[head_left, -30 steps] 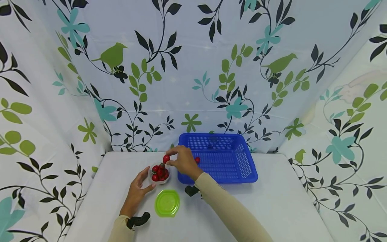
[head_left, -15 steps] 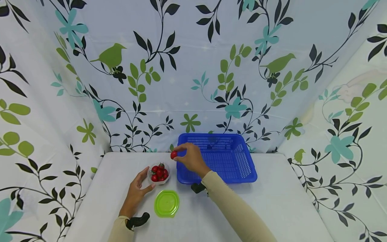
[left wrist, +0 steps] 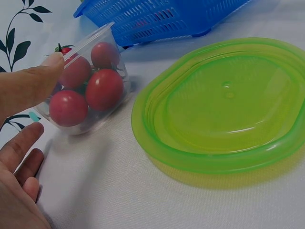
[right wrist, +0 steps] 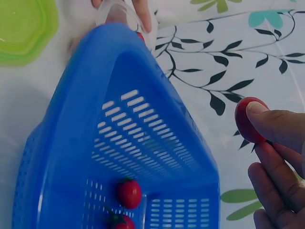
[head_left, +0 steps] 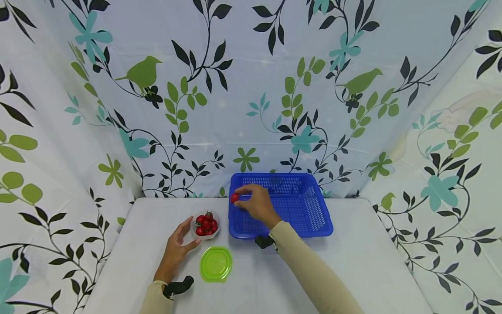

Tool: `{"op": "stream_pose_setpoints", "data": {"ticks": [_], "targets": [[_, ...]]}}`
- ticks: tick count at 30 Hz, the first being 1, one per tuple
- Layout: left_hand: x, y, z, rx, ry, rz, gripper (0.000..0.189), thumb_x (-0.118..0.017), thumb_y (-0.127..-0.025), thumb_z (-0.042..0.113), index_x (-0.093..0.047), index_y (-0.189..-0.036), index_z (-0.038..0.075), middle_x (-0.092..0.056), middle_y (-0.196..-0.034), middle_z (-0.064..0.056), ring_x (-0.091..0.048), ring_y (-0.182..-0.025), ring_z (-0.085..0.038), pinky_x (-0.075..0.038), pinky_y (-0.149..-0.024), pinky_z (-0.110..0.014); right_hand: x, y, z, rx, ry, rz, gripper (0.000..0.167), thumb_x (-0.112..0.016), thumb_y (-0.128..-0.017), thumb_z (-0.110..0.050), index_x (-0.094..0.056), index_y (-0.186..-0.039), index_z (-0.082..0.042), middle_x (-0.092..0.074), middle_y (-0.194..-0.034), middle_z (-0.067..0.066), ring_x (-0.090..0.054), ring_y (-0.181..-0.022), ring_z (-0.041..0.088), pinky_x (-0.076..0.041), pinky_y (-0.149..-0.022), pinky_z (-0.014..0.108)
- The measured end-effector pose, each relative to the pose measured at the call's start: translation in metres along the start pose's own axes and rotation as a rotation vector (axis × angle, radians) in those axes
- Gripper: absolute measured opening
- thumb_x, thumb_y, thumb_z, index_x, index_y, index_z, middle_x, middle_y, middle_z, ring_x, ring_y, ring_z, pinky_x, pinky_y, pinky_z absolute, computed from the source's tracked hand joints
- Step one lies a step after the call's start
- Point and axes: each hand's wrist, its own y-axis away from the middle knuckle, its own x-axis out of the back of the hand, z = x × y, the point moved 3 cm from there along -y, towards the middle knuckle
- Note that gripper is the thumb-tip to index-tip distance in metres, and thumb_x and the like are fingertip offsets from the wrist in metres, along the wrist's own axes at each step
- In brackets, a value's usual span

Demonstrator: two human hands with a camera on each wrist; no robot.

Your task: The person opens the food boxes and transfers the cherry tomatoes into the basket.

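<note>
My right hand [head_left: 258, 205] pinches a red cherry tomato [right wrist: 249, 120] between thumb and fingertips, over the left end of the blue plastic basket [head_left: 323, 218]. Two cherry tomatoes with green stems lie inside that basket; one tomato [right wrist: 128, 192] sits against its wall in the right wrist view. My left hand [head_left: 177, 250] holds a small clear plastic container [left wrist: 125, 71] from the left, its thumb on the rim and the other fingers partly hidden or spread beside it. Several cherry tomatoes [left wrist: 105, 89] fill the container, one with a green stem on top.
A translucent green lid [head_left: 216, 264] lies flat on the white-covered table [head_left: 313, 279], in front of the container. The basket stands right of the container, near the table's back edge. A patterned curtain [head_left: 243, 87] hangs behind and at both sides.
My right hand has carried the cherry tomato from above the container rightward to the basket's left end. The left hand stays at the container.
</note>
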Motion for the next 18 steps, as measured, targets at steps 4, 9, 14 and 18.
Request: {"op": "stream_pose_setpoints", "data": {"ticks": [4, 9, 14, 18], "targets": [[0.0, 0.0, 0.0, 0.001, 0.003, 0.003, 0.089, -0.084, -0.093, 0.024, -0.035, -0.166, 0.031, -0.032, -0.176, -0.006, -0.02, -0.166, -0.034, -0.007, -0.13, -0.073, 0.006, 0.0, 0.007, -0.012, -0.012, 0.015, 0.033, -0.088, -0.088, -0.021, -0.08, -0.121, -0.021, -0.076, -0.129, 0.0, -0.065, -0.132, 0.025, -0.053, -0.116, 0.049], [0.0, 0.001, 0.0, 0.0, 0.013, 0.001, 0.089, -0.085, -0.092, 0.025, -0.035, -0.166, 0.031, -0.032, -0.176, -0.005, -0.02, -0.166, -0.033, -0.006, -0.131, -0.073, 0.01, -0.003, 0.016, -0.034, -0.039, 0.013, 0.033, -0.088, -0.089, -0.02, -0.08, -0.121, -0.022, -0.075, -0.131, 0.001, -0.071, -0.121, 0.028, -0.062, -0.102, 0.044], [0.0, 0.0, -0.001, -0.003, 0.013, 0.001, 0.089, -0.085, -0.092, 0.025, -0.035, -0.166, 0.031, -0.032, -0.176, -0.006, -0.02, -0.166, -0.033, -0.006, -0.13, -0.073, 0.016, -0.004, 0.023, -0.053, -0.07, 0.004, 0.031, -0.088, -0.089, -0.018, -0.081, -0.12, -0.022, -0.075, -0.131, 0.003, -0.072, -0.116, 0.03, -0.064, -0.098, 0.044], [0.0, 0.0, -0.001, -0.003, 0.016, 0.011, 0.087, -0.084, -0.093, 0.024, -0.037, -0.165, 0.032, -0.033, -0.175, -0.006, -0.022, -0.166, -0.033, -0.007, -0.13, -0.073, 0.021, -0.004, 0.029, -0.043, -0.048, 0.019, 0.031, -0.088, -0.089, -0.019, -0.081, -0.119, -0.022, -0.077, -0.127, 0.001, -0.066, -0.129, 0.026, -0.057, -0.111, 0.048]]}}
